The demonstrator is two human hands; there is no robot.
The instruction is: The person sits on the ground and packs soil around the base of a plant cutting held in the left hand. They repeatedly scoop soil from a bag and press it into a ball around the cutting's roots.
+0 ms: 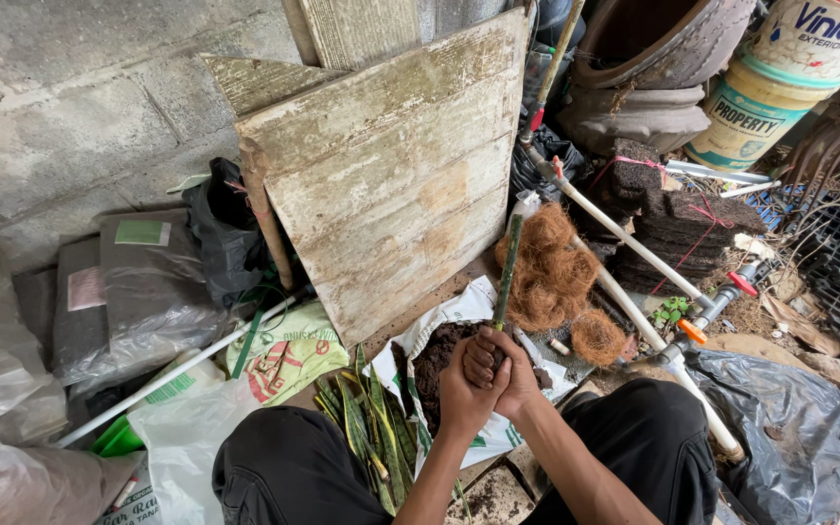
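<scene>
Both hands clasp one upright snake-plant leaf (508, 262) at its base: left hand (462, 391) and right hand (501, 369) have fingers wrapped closed around it, above dark soil (437, 358) in an opened white sack (464, 309). The leaf base is hidden by the hands. Just left, a bundle of cut leaves (373, 428) lies unhandled. Beyond, coconut fibre (548, 272), white pipes (624, 233) and a weathered board (391, 175) against the block wall (70, 107).

Black trousers (284, 467) (loose, creased at the knees), forearms bare.
</scene>
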